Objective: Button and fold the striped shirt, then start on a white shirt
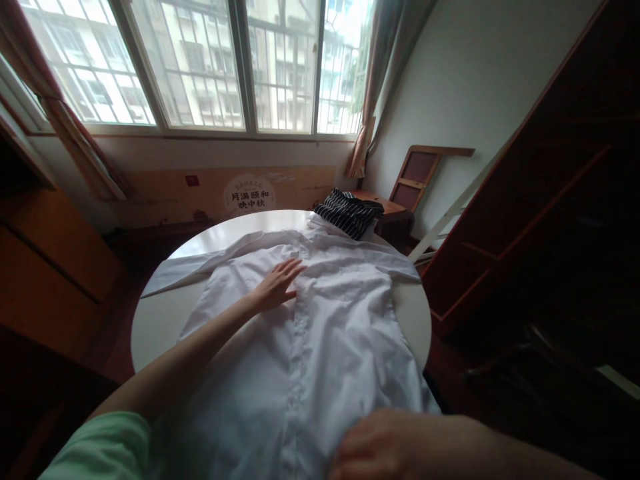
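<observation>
A white long-sleeved button-up shirt (340,320) lies spread front side up, with its collar toward the window and its sleeves out to both sides. Slight wrinkles run over its front. My left hand (280,283) rests open on the upper front beside the button placket, its fingers stretched toward the collar. Low in the view, my right hand (380,443) is over the shirt's lower right part. It is blurred and its fingers are mostly hidden, so I cannot make out whether it grips the fabric.
Under the shirt is a round white table (160,327). Black-and-white striped clothing (350,212) lies on folded white cloth at its far right edge. Beyond stands a wooden chair (417,177). A dark wooden door or panel (500,220) leans at right, and an orange-brown cabinet (55,267) is at left.
</observation>
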Demonstrator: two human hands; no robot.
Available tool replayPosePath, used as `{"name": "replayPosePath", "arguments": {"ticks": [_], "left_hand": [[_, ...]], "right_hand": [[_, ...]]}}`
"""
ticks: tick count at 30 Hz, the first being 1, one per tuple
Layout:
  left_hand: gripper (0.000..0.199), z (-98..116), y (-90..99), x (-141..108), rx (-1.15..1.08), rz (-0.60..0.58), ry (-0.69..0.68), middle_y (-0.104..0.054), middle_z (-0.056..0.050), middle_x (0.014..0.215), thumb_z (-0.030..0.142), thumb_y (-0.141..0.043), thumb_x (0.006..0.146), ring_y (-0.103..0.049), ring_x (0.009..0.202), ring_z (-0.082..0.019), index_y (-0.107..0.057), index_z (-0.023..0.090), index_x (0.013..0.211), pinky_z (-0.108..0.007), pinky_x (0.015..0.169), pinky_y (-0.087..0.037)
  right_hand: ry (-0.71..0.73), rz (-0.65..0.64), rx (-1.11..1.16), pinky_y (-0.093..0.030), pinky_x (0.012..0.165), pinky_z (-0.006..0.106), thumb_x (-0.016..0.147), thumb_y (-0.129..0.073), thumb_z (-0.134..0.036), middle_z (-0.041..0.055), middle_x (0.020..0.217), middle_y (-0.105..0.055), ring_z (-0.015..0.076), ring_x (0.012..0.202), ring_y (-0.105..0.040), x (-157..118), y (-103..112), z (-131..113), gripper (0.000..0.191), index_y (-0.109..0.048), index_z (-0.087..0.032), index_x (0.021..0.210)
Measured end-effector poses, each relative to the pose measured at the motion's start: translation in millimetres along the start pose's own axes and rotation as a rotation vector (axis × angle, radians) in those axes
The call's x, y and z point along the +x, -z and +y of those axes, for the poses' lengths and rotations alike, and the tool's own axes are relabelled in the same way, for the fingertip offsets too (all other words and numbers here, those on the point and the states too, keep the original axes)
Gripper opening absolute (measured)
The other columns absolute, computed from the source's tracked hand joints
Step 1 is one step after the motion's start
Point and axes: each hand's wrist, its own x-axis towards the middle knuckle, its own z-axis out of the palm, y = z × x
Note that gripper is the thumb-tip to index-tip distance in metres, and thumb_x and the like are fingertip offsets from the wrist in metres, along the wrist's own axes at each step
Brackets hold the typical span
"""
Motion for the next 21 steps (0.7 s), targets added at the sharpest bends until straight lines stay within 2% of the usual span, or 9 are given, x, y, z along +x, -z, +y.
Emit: {"name": "replayPosePath", "arguments": {"ticks": [3, 5, 6, 9, 11, 13, 16, 19, 21], "left_hand": [[0.072, -20, 4.3, -20, 0.030, -0.046, 0.237, -0.028, -0.017, 0.139, 0.050, -0.049, 0.075, -0.021, 0.129, -0.032, -0.027, 0.012, 0.133, -0.048, 0.102, -0.024], [0.073, -31, 4.7, -34, 0.034, -0.104, 0.376, -0.031, -0.018, 0.137, 0.055, -0.045, 0.075, -0.024, 0.128, -0.033, -0.031, 0.011, 0.131, -0.049, 0.101, -0.024], [0.069, -35, 4.8, -40, 0.029, -0.122, 0.417, -0.033, -0.018, 0.136, 0.056, -0.044, 0.075, -0.026, 0.127, -0.033, -0.035, 0.012, 0.128, -0.049, 0.100, -0.025], [0.051, -44, 6.3, -57, 0.013, -0.068, 0.450, -0.041, -0.016, 0.131, 0.050, -0.041, 0.078, -0.035, 0.122, -0.028, -0.047, 0.014, 0.114, -0.044, 0.099, -0.029], [0.040, -50, 8.4, -67, 0.017, 0.017, 0.446, -0.046, -0.014, 0.126, 0.045, -0.040, 0.080, -0.040, 0.118, -0.025, -0.051, 0.015, 0.103, -0.041, 0.098, -0.031], [0.036, -57, 11.4, -79, 0.047, 0.094, 0.474, -0.049, -0.014, 0.121, 0.043, -0.041, 0.080, -0.043, 0.114, -0.024, -0.051, 0.015, 0.099, -0.040, 0.096, -0.033], [0.034, -68, 18.1, -97, 0.107, 0.132, 0.534, -0.053, -0.013, 0.114, 0.041, -0.043, 0.078, -0.047, 0.108, -0.024, -0.051, 0.015, 0.100, -0.038, 0.094, -0.036], [0.028, -71, 28.0, -103, 0.132, 0.109, 0.572, -0.056, -0.010, 0.107, 0.035, -0.043, 0.078, -0.051, 0.101, -0.023, -0.053, 0.016, 0.095, -0.035, 0.089, -0.039], [0.022, -65, 34.5, -94, 0.115, 0.123, 0.589, -0.058, -0.008, 0.102, 0.030, -0.043, 0.078, -0.054, 0.095, -0.022, -0.056, 0.017, 0.089, -0.033, 0.085, -0.041]], "right_hand": [[-0.171, 0.290, -0.075, -0.045, 0.079, 0.025, 0.083, -0.048, -0.031, 0.0058, 0.098, -0.063, 0.0141, 0.089, -0.059, 13, 31, 47, 0.029, -0.053, -0.018, 0.108], [-0.293, 0.481, -0.201, -0.043, 0.085, 0.032, 0.083, -0.048, -0.033, 0.0094, 0.106, -0.060, 0.0176, 0.098, -0.055, 20, 45, 94, 0.034, -0.052, -0.017, 0.112], [-0.348, 0.530, -0.277, -0.041, 0.089, 0.036, 0.082, -0.049, -0.034, 0.0116, 0.112, -0.057, 0.0202, 0.105, -0.052, 23, 49, 120, 0.038, -0.050, -0.016, 0.115], [-0.580, 0.510, -0.416, -0.033, 0.096, 0.042, 0.079, -0.053, -0.038, 0.0166, 0.123, -0.049, 0.0264, 0.117, -0.042, 28, 48, 190, 0.048, -0.049, -0.012, 0.119], [-0.704, 0.512, -0.459, -0.029, 0.099, 0.044, 0.082, -0.045, -0.042, 0.0160, 0.130, -0.043, 0.0279, 0.122, -0.036, 25, 43, 223, 0.048, -0.049, -0.014, 0.121], [-0.785, 0.519, -0.483, -0.026, 0.101, 0.044, 0.085, -0.038, -0.044, 0.0138, 0.135, -0.038, 0.0274, 0.126, -0.031, 16, 38, 244, 0.050, -0.045, -0.015, 0.125], [-0.822, 0.533, -0.504, -0.025, 0.103, 0.040, 0.087, -0.033, -0.038, 0.0103, 0.137, -0.036, 0.0233, 0.127, -0.030, -1, 39, 254, 0.047, -0.042, -0.016, 0.127], [-0.802, 0.530, -0.475, -0.029, 0.101, 0.032, 0.086, -0.036, -0.030, 0.0091, 0.129, -0.046, 0.0184, 0.120, -0.040, -8, 50, 252, 0.039, -0.049, -0.017, 0.120], [-0.811, 0.511, -0.436, -0.035, 0.095, 0.029, 0.083, -0.040, -0.026, 0.0101, 0.116, -0.055, 0.0176, 0.110, -0.049, -3, 62, 248, 0.032, -0.056, -0.016, 0.109]]}}
